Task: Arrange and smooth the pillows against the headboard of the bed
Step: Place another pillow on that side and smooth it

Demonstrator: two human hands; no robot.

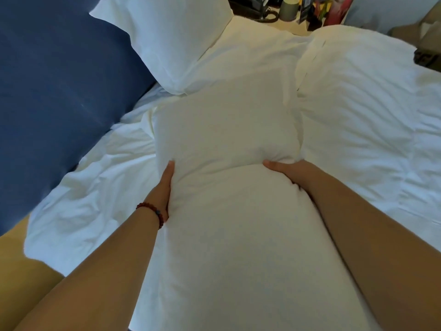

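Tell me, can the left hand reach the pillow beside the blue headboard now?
Likely not yet: the left hand grips the held pillow. Only bare sheet lies between it and the far pillow.

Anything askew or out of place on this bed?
Nothing is damaged or spilled. The near pillow, squeezed at its waist between the left hand and right hand, lies lengthwise down the bed, not against the headboard. The far pillow sits crooked. The sheet beside the headboard is rumpled.
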